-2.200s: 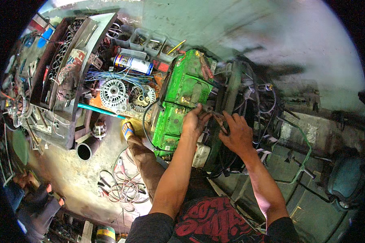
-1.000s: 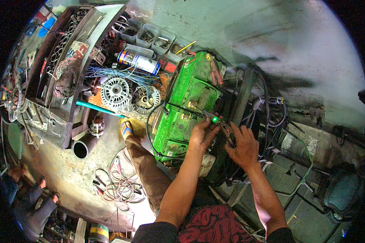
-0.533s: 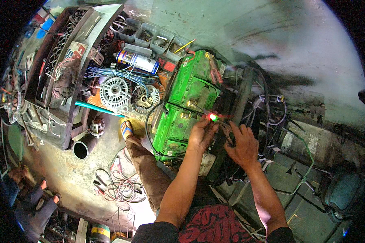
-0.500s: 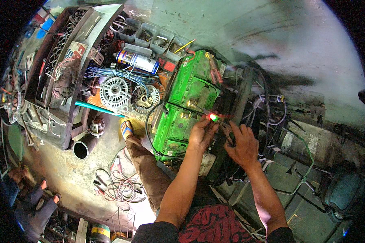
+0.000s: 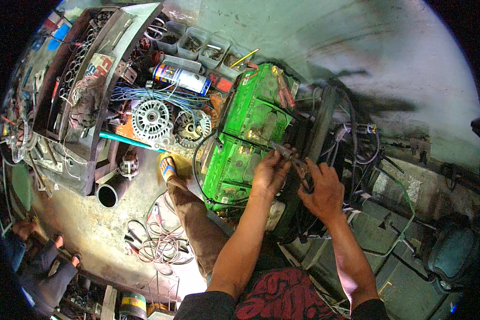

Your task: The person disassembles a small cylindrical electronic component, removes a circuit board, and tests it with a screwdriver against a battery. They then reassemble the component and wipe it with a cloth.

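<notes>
A large green battery (image 5: pixel 234 144) stands in front of me, a black cable (image 5: pixel 197 165) lying across it and looping down its left side. Over its right edge, my left hand (image 5: pixel 268 173) is closed in a pinch on a thin greyish piece (image 5: pixel 280 149), too small to name. Close beside it, my right hand (image 5: pixel 322 191) is wrapped round worn pliers (image 5: pixel 302 172); their jaws point up toward the left fingertips. Whether the jaws touch the greyish piece is hard to tell. A red-handled clamp (image 5: pixel 285 95) lies at the battery's far end.
Left of the battery are two alternator parts (image 5: pixel 151 118), blue wires (image 5: pixel 144 96), a spray can (image 5: pixel 181 80) and a metal tool trough (image 5: pixel 82 69). Coiled cables (image 5: pixel 162 240) lie on the floor. A dark machine with hoses (image 5: pixel 352 138) stands at right. Another person's legs (image 5: pixel 48 272) show lower left.
The red and green glow at my left fingertips is gone. My right hand has moved slightly down and right, while the left has barely moved.
</notes>
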Available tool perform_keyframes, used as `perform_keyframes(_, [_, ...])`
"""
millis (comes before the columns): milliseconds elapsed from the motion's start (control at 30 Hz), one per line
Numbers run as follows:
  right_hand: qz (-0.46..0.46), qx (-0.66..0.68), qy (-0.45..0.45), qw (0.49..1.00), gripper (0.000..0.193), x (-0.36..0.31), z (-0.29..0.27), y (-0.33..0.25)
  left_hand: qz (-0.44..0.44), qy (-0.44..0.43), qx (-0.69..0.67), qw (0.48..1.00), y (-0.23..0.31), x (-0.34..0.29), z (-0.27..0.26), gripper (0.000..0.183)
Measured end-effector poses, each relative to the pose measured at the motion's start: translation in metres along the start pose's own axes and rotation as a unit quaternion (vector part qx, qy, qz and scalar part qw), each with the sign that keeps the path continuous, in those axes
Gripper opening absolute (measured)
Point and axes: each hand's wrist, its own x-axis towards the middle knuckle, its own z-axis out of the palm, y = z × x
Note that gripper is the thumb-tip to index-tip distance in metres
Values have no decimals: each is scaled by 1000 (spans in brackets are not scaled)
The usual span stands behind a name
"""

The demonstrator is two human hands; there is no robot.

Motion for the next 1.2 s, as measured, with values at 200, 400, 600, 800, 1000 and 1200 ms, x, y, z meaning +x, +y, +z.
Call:
perform_keyframes(200, [4, -1, -8, 1000, 72, 0, -3, 4, 3, 17, 4, 1000, -6, 3, 0, 30])
perform_keyframes(400, [4, -5, -13, 1000, 72, 0, -4, 7, -17, 35, 3, 999, -8, 3, 1, 30])
perform_keyframes(600, [8, -5, -14, 1000, 71, 1, -2, 6, 2, 20, 24, 999, -9, 6, -3, 29])
perform_keyframes(800, [-3, 5, 2, 1000, 69, 1, -3, 4, 0, 26, 4, 1000, -9, 5, -4, 29])
perform_keyframes(1000, [-8, -3, 7, 1000, 69, 2, -3, 3, 14, 30, 10, 999, -10, 4, -3, 29])
perform_keyframes(1200, [3, -10, -2, 1000, 69, 4, -4, 2, 5, 17, -8, 1000, -9, 4, -1, 31])
